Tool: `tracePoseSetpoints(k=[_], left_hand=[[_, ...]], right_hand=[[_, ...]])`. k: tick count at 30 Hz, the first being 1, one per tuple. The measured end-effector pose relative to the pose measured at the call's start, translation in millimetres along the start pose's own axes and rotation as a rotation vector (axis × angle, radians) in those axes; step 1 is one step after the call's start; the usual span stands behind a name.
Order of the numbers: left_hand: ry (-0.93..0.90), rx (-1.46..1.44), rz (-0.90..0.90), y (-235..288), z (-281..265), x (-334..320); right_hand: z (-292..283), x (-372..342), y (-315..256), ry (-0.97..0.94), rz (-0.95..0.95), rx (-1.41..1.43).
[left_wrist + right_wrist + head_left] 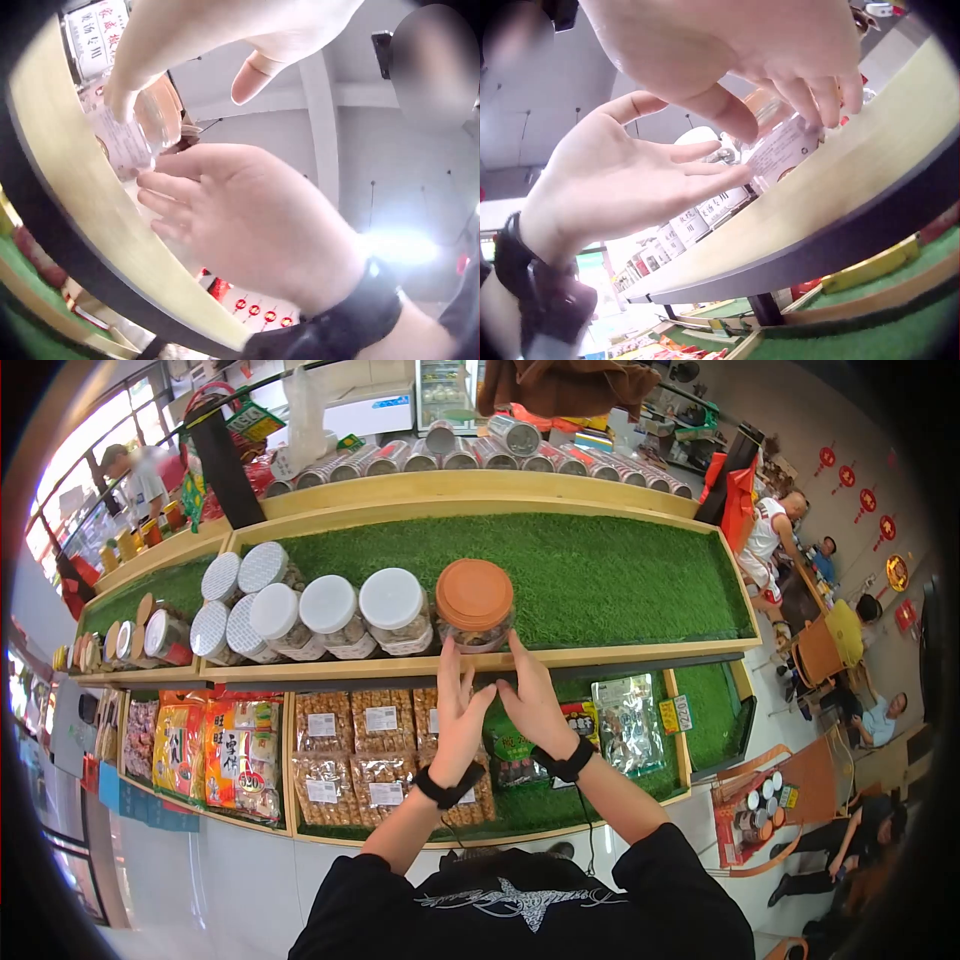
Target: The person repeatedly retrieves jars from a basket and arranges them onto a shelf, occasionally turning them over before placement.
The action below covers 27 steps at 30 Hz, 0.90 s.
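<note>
A clear plastic jar with an orange-brown screw lid [476, 605] stands upright at the front edge of the upper shelf [640, 575], which is lined with artificial grass. My left hand [460, 715] reaches up to the jar's lower left side, fingers extended. On the lower right side, my right hand [533, 705] has its fingertips right at the jar, fingers straight. Both thumbs point inward, nearly meeting in the head view. The wrist views show the jar's printed label [784, 150] facing the front edge, partly covered by fingers. White-lidded jars [394, 600] line up to its left.
A wooden rim [600, 658] edges the upper shelf. Below, the lower tray holds bagged snacks [322, 730], orange packets [240, 750] and a silver pouch [627, 725]. Cans [515, 435] lie stacked behind. People sit at tables on the right.
</note>
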<state>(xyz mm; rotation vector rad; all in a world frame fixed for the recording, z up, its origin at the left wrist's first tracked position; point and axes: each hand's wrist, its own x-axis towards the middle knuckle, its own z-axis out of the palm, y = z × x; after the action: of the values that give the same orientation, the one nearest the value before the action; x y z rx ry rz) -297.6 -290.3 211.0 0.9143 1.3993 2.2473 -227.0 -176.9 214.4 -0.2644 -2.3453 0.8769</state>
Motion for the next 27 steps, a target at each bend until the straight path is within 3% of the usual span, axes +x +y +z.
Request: tracePoseSetpoints(k=[4,10,14,18,20,23,27], left_hand=[[-0.097,0.038,-0.137,4.4,-1.4,-39.2],[-0.260,0.225,-0.391,-12.3,9.1,-71.1],[-0.472,0.279,-0.410,-23.5,60.9,-89.6],[-0.705,0.215,-0.490,-42.9,116.5,-123.9],[-0.743,0.138,-0.602,-45.1,145.0,-141.5],[-0.853,0.157,-0.612,-51.2,188.0,-165.3],[-0.943,0.173,-0.567,-50.2,247.2,-194.2]], right_hand=[[-27.3,-37.3,-14.4,0.058,-0.016,-0.097],[-102.1,-152.9,7.3,0.053,0.302,-0.234],[-157.6,-239.7,5.2,0.139,0.533,-0.345],[-211.1,-305.5,-16.9,0.340,0.682,-0.461],[-233.4,-340.7,-21.6,0.443,0.749,-0.529],[-267.3,-380.3,-38.2,0.686,0.835,-0.579],[-299.5,-443.7,-42.9,0.755,0.904,-0.617]])
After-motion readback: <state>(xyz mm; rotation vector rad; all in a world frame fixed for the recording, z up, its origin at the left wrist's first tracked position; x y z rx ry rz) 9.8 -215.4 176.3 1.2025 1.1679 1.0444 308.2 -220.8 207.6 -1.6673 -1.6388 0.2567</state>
